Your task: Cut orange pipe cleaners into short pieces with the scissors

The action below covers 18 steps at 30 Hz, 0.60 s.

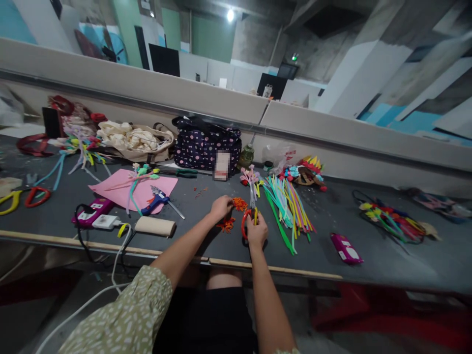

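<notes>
My right hand (257, 230) is closed round the handles of scissors (252, 196) with red and yellow grips, the blades pointing away from me. To its left, my left hand (221, 207) has its fingers together at the edge of a small heap of orange pieces (240, 203); what it pinches, if anything, is too small to make out. A second cluster of orange pieces (226, 225) lies just nearer to me, between the hands. Beyond the scissors is a bunch of pink pipe-cleaner flowers (250, 175).
Colourful pipe cleaners (285, 204) spread right of my hands, with a magenta packet (346, 249) further right. On the left are a blue glue gun (157, 200), pink paper (121, 189), a beige roll (155, 226) and a power strip (93, 213). A dotted bag (199, 145) stands behind.
</notes>
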Available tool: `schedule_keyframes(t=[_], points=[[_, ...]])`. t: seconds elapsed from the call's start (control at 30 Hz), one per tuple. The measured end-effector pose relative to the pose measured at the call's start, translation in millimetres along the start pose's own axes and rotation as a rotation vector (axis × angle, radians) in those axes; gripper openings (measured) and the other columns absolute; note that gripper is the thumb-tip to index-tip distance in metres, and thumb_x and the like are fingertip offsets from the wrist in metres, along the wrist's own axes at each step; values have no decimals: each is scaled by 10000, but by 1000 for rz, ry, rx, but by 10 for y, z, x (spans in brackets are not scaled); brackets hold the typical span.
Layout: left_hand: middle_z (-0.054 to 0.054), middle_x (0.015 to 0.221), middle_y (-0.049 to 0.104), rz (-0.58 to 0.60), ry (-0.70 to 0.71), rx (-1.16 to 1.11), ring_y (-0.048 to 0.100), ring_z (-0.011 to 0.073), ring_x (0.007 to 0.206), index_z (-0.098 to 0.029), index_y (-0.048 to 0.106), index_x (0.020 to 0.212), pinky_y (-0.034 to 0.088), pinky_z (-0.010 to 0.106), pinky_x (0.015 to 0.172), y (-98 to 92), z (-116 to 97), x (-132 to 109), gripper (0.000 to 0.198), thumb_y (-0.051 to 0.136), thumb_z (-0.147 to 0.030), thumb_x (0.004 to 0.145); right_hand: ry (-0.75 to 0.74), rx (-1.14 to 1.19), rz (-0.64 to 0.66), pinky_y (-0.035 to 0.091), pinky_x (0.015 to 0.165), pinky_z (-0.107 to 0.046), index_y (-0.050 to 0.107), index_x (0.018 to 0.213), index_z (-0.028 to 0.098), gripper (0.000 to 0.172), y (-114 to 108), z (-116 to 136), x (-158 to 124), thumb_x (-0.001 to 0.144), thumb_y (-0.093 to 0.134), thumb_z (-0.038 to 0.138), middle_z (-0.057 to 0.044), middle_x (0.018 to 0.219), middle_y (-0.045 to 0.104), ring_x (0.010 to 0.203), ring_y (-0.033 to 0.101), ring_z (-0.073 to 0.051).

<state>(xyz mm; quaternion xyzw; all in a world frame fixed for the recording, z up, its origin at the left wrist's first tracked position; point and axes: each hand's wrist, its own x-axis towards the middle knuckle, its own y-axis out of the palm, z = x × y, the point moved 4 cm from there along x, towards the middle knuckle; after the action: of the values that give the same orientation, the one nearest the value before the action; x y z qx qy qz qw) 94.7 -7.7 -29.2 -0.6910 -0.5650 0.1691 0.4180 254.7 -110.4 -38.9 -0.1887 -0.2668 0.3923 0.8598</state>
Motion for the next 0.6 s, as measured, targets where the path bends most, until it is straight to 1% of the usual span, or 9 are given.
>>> schedule_keyframes(t=[0.17, 0.3, 0.37, 0.47, 0.53, 0.6], points=[[65, 926, 612, 54, 45, 143, 566, 181, 873, -223, 686, 868, 399, 255, 747, 88, -101, 35, 192, 499, -214, 826, -9, 25, 3, 357, 577, -250, 668, 999, 151, 538, 38, -24, 7, 726, 523, 591, -60, 732, 676, 601, 554, -177], [67, 930, 598, 71, 71, 156, 560, 180, 875, -216, 668, 853, 394, 254, 743, 116, -129, 66, 185, 484, -208, 836, -8, 34, 4, 354, 572, -245, 672, 969, 151, 528, 52, -37, 10, 719, 529, 594, -38, 667, 651, 588, 542, -170], [68, 929, 596, 53, 92, 148, 558, 180, 870, -212, 653, 844, 392, 256, 733, 120, -128, 66, 184, 470, -198, 840, -3, 27, 7, 353, 569, -243, 673, 966, 157, 522, 50, -36, 9, 717, 532, 594, -29, 651, 640, 589, 543, -169], [67, 915, 602, 2, 94, 96, 556, 176, 843, -202, 631, 837, 391, 260, 715, 103, -104, 38, 161, 470, -190, 835, -12, 25, 0, 360, 574, -246, 667, 998, 150, 543, 45, -25, 8, 715, 531, 593, -44, 697, 654, 600, 549, -170], [65, 892, 612, -44, 71, 6, 554, 173, 820, -191, 622, 837, 394, 264, 716, 66, -79, 3, 133, 490, -193, 823, -19, 22, 0, 364, 580, -249, 665, 1004, 143, 552, 50, -20, 7, 718, 525, 594, -50, 707, 657, 606, 552, -173], [55, 843, 619, -98, 30, -130, 549, 165, 785, -181, 619, 826, 402, 267, 716, 10, -44, -44, 114, 508, -204, 810, -26, 4, 5, 367, 589, -253, 662, 1017, 144, 557, 60, -19, 3, 722, 521, 596, -45, 693, 654, 611, 556, -176]])
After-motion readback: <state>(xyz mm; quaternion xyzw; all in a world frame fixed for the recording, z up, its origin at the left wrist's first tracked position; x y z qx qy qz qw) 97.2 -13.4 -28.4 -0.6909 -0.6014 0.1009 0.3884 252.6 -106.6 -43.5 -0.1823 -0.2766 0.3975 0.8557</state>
